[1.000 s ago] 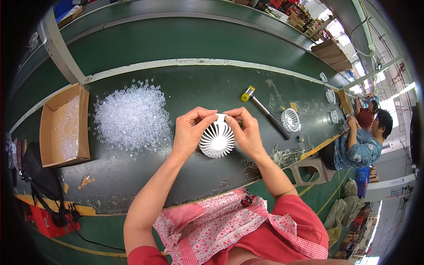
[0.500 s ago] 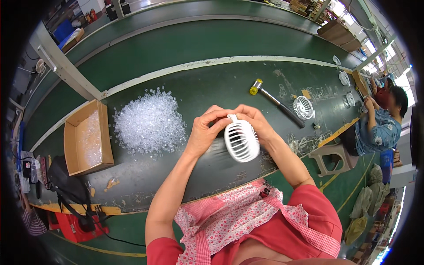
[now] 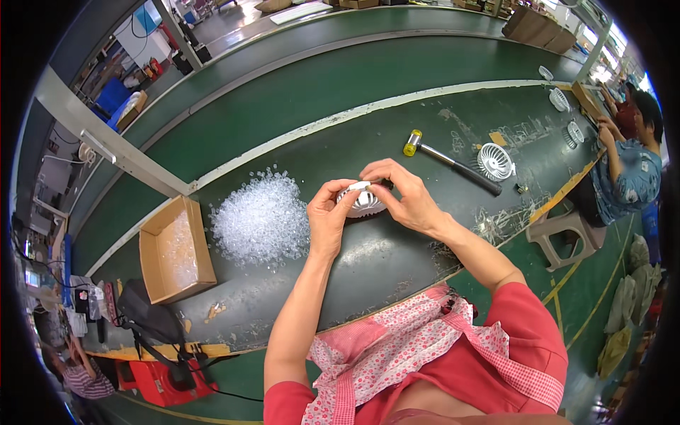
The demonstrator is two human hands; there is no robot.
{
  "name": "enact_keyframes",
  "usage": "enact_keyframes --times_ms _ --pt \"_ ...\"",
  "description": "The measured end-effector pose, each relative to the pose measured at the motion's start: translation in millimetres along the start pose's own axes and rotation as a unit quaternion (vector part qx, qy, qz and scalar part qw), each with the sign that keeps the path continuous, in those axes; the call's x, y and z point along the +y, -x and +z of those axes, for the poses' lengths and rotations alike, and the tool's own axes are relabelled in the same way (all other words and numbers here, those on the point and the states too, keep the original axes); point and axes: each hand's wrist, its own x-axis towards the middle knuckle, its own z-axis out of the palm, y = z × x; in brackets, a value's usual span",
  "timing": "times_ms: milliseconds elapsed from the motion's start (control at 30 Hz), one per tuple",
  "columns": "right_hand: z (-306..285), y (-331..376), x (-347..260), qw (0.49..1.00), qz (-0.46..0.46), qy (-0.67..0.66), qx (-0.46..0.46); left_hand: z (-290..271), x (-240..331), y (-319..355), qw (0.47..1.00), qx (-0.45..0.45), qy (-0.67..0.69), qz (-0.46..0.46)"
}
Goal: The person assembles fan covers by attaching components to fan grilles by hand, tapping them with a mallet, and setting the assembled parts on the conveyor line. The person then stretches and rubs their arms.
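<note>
Both my hands are at a white slotted fan cover point(image 3: 367, 203) low over the dark bench. My left hand point(image 3: 328, 216) pinches its edge by the small white tab at the top. My right hand point(image 3: 412, 200) has its thumb and bent fingers closed on the other side of that tab. Fingers partly hide the cover, and any small piece between them cannot be made out. To the left, close by, lies a heap of small clear plastic pieces point(image 3: 258, 219). A mallet point(image 3: 453, 161) with a yellow head and black grip rests beyond my right hand.
Another white fan cover point(image 3: 495, 161) lies beside the mallet's grip. An open cardboard box point(image 3: 202, 273) with clear pieces stands left of the heap. A black bag point(image 3: 149, 312) sits at the bench's left end. A co-worker point(image 3: 634, 156) in blue is at the right, near a stool point(image 3: 567, 237).
The fan cover has tilted up and away from me, so its slotted face shows less. My hands moved with it, and the whole view has shifted and turned slightly.
</note>
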Motion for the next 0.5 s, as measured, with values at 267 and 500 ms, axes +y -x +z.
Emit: enact_keyframes --times_ms 267,500 --pt "-9.7 4.4 1.8 0.996 -0.031 0.076 0.025 -1.8 -1.6 -1.0 0.999 0.005 -0.024 0.025" --pt "-10.4 4.0 1.9 0.997 -0.031 0.07 0.017 1.1 -0.3 -0.2 0.983 0.006 -0.147 0.107"
